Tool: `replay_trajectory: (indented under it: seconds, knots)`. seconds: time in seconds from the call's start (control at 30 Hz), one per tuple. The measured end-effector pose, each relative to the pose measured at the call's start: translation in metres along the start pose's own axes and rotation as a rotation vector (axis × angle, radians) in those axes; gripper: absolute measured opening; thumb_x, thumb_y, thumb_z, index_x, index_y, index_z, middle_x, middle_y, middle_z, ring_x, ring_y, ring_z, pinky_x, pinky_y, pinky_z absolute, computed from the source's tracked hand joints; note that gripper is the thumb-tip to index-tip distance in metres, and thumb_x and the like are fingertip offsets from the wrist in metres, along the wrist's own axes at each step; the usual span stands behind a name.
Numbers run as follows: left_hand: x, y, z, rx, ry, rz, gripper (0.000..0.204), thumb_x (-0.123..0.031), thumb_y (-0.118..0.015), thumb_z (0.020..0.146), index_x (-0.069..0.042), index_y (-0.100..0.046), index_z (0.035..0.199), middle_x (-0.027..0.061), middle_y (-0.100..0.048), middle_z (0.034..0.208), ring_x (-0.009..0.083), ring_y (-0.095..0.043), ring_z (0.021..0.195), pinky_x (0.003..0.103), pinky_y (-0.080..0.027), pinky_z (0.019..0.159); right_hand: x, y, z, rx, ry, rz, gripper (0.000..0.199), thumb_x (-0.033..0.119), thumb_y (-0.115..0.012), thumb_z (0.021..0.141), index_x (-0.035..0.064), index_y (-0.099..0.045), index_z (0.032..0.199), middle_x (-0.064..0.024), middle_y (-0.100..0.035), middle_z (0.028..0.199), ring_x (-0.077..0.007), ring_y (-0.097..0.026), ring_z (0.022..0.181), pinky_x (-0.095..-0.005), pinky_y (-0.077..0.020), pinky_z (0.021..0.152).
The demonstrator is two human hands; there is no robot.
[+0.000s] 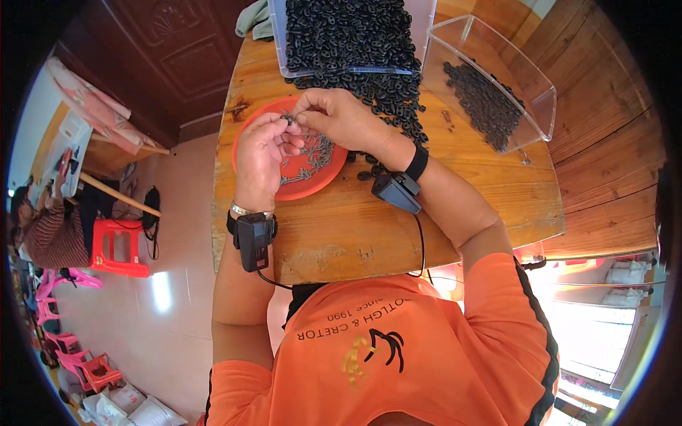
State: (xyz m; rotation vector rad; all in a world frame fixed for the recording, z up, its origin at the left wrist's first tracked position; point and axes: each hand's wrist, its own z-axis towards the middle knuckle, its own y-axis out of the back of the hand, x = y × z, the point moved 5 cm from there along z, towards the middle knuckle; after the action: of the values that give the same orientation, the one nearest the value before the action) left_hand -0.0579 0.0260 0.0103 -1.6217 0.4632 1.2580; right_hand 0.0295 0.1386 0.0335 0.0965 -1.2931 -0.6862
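Note:
Both my hands meet above a red round plate that holds a scatter of small grey screws. Between thumb and fingers, my left hand grips a small black plastic part. My right hand pinches at the same spot with thumb and forefinger together. Whatever sits between those right fingertips is too small to make out. Just beyond the plate, many loose black oval parts with holes lie spilled on the wooden table.
A clear bin heaped with black parts stands at the table's far side. To its right is a clear tray with more parts. Cables run from the devices on my wrists. On the left, a person sits near a red stool.

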Motion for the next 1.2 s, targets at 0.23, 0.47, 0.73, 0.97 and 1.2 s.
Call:
replay_trajectory:
  seconds: [0.23,0.47,0.73,0.97,1.2]
  knots:
    - [-0.002,0.001,-0.001,-0.014,-0.025,-0.005,0.013,-0.011,-0.052,0.085,0.0,-0.058,0.084,0.008,-0.062,0.078,0.0147,-0.058,0.065,0.025,-0.044,0.058,-0.004,-0.003,0.0,0.081,-0.109,0.307,0.011,0.01,-0.058,0.088,0.0006,-0.062,0.093,-0.0018,-0.064,0.083,-0.0076,-0.058,0.073,-0.0229,-0.0487,0.066]
    - [-0.005,-0.003,-0.003,-0.021,-0.055,0.043,0.015,-0.012,-0.052,0.086,0.001,-0.059,0.083,0.0078,-0.062,0.078,0.014,-0.058,0.065,0.024,-0.044,0.059,-0.007,-0.004,0.0,0.094,-0.171,0.279,0.014,0.015,-0.057,0.091,0.0018,-0.061,0.091,-0.0009,-0.063,0.081,-0.0073,-0.058,0.07,-0.0221,-0.0495,0.065]
    - [-0.001,0.003,-0.001,-0.086,-0.086,-0.003,0.014,-0.01,-0.053,0.085,0.003,-0.058,0.086,0.009,-0.062,0.078,0.0163,-0.059,0.065,0.026,-0.046,0.059,0.009,-0.01,-0.005,-0.091,0.052,-0.042,0.009,0.008,-0.057,0.088,-0.0004,-0.061,0.088,-0.0032,-0.064,0.075,-0.0069,-0.059,0.068,-0.0217,-0.0468,0.06]
    - [-0.004,0.007,0.0,-0.101,-0.128,-0.058,0.013,-0.01,-0.052,0.086,0.002,-0.057,0.088,0.01,-0.062,0.079,0.017,-0.059,0.065,0.026,-0.047,0.058,0.019,-0.009,-0.008,-0.148,0.102,-0.06,0.009,0.005,-0.06,0.086,-0.0003,-0.064,0.092,-0.0044,-0.064,0.072,-0.0061,-0.057,0.064,-0.0224,-0.0465,0.056]
    - [-0.005,0.003,0.0,-0.078,-0.112,-0.004,0.013,-0.01,-0.053,0.086,0.002,-0.058,0.088,0.0083,-0.063,0.079,0.0154,-0.059,0.066,0.026,-0.047,0.059,0.0,-0.007,-0.002,-0.059,-0.033,0.382,0.011,0.01,-0.062,0.088,-0.001,-0.063,0.089,-0.003,-0.065,0.079,-0.0053,-0.057,0.071,-0.0208,-0.0471,0.061]
